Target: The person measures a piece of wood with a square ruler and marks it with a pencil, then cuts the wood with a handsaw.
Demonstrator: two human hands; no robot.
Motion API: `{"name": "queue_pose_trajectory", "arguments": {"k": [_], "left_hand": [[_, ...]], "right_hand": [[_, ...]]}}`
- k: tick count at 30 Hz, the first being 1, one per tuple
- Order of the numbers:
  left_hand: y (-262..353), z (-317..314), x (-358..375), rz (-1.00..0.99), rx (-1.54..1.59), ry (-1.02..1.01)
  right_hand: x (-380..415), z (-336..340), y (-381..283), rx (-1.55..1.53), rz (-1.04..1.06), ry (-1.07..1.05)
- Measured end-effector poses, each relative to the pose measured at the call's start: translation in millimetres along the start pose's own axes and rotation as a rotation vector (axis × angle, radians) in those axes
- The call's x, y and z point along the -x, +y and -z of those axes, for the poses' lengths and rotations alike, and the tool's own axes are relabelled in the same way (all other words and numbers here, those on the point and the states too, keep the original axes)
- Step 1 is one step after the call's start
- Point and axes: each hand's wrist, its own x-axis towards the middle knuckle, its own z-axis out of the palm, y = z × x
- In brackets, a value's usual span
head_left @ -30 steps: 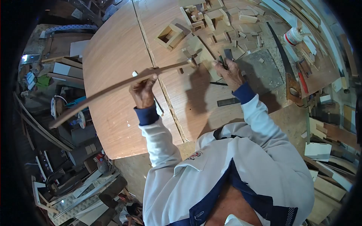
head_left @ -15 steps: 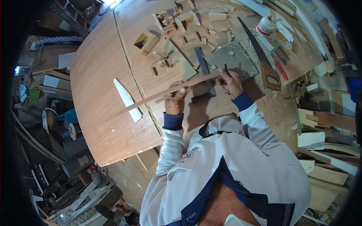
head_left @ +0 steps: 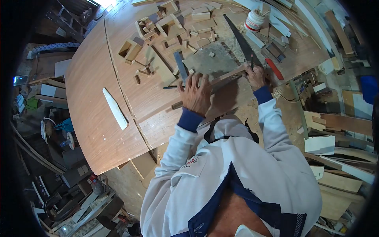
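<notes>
Wooden strip point(head_left: 227, 77) lies flat on the table point(head_left: 90, 102), its long axis running from lower left up to the right. The left hand point(head_left: 196, 94) presses down on the strip's middle with fingers spread flat, closed on nothing. The right hand point(head_left: 256, 76) sits at the strip's upper right end, fingers curled around a pencil point(head_left: 252, 61) that points away from the person; whether its tip meets the wood cannot be made out. How far the strip reaches to the lower left of the left hand is hard to tell, since the hand covers it there. Just above the strip lie a grey sheet point(head_left: 209, 63) and a saw point(head_left: 241, 41). Farther up from the strip sit scattered wood blocks point(head_left: 173, 27) and a glue pot point(head_left: 253, 20). Well left of the strip, a pale sliver point(head_left: 115, 108) rests on the table.
</notes>
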Motion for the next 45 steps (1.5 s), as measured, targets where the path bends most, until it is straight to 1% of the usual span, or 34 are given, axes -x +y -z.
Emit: {"name": "queue_pose_trajectory", "arguments": {"k": [1, 3, 4, 5, 7, 8, 10, 11, 13, 14, 15, 17, 18, 19, 22, 23, 25, 26, 28, 29, 31, 32, 33, 34, 36, 39, 41, 43, 44, 45], "left_hand": [[-3, -15, 3, 0.004, 0.002, 0.003], [-17, -45, 16, 0.053, 0.255, -0.388], [-22, -58, 21, 0.046, 0.365, -0.346], [-19, -56, 23, 0.049, 0.366, -0.341], [-15, -49, 29, 0.159, 0.401, -0.313], [-15, -45, 35, 0.168, 0.394, -0.304], [-16, -35, 49, 0.397, 0.334, -0.122], [-19, -32, 56, 0.401, 0.328, -0.120], [-30, -25, 70, 0.538, 0.287, 0.025], [-32, -18, 75, 0.608, 0.283, 0.023], [-33, -12, 77, 0.612, 0.275, 0.028], [-35, 0, 84, 0.774, 0.273, 0.033], [-38, 1, 91, 0.796, 0.263, 0.057], [-41, 2, 97, 0.803, 0.255, 0.062], [-45, 11, 109, 0.856, 0.246, 0.069], [-44, 17, 109, 0.890, 0.287, 0.062], [-46, 21, 112, 0.933, 0.327, 0.058], [-49, 21, 115, 0.952, 0.333, 0.052], [-52, 22, 122, 0.976, 0.334, 0.043], [-53, 22, 124, 0.966, 0.345, 0.069], [-59, 19, 129, 0.958, 0.356, 0.100], [-62, 18, 132, 0.955, 0.336, 0.105], [-64, 17, 136, 0.952, 0.315, 0.110], [-66, 18, 140, 0.958, 0.314, 0.113], [-66, 22, 141, 1.060, 0.374, 0.078], [-70, 23, 149, 1.083, 0.367, 0.079], [-70, 24, 151, 1.092, 0.371, 0.072], [-72, 25, 154, 1.099, 0.372, 0.062], [-74, 22, 158, 1.078, 0.351, 0.067], [-74, 22, 159, 1.057, 0.330, 0.072]], "right_hand": [[-7, 6, 10, 0.005, 0.001, -0.003], [-27, 14, 33, 0.036, 0.204, -0.087], [-25, 17, 22, 0.021, 0.112, -0.146], [-24, 15, 19, 0.025, 0.116, -0.150], [-26, 7, 11, -0.136, -0.006, -0.058], [-26, 2, 5, -0.136, -0.001, -0.071], [-23, -9, -6, 0.169, 0.119, -0.016], [-23, -17, -11, 0.165, 0.121, -0.022], [-25, -34, -19, 0.595, 0.272, -0.070], [-34, -43, -21, 0.696, 0.209, -0.122], [-37, -54, -29, 0.692, 0.215, -0.129], [-42, -73, -42, 0.764, 0.314, -0.045], [-57, -84, -29, 0.813, 0.372, -0.085], [-65, -90, -15, 0.809, 0.378, -0.095], [-75, -105, 1, 0.949, 0.424, -0.142], [-71, -110, -3, 0.947, 0.430, -0.149], [-48, -122, -19, 0.722, 0.451, -0.297], [-37, -129, -26, 0.723, 0.453, -0.306], [-16, -144, -35, 0.869, 0.513, -0.418], [-17, -150, -26, 0.867, 0.514, -0.422], [-19, -161, -1, 0.892, 0.702, -0.295], [-17, -161, -4, 0.891, 0.767, -0.273], [-17, -162, -2, 0.890, 0.771, -0.281], [-18, -162, 1, 0.887, 0.824, -0.285], [-18, -161, -1, 0.868, 0.908, -0.294], [-31, -173, -2, 0.871, 0.914, -0.331], [-45, -190, -6, 0.819, 0.951, -0.322], [-56, -213, -12, 0.853, 0.840, -0.318], [-56, -223, -23, 0.897, 0.723, -0.340], [-59, -232, -31, 0.895, 0.725, -0.344]]}}
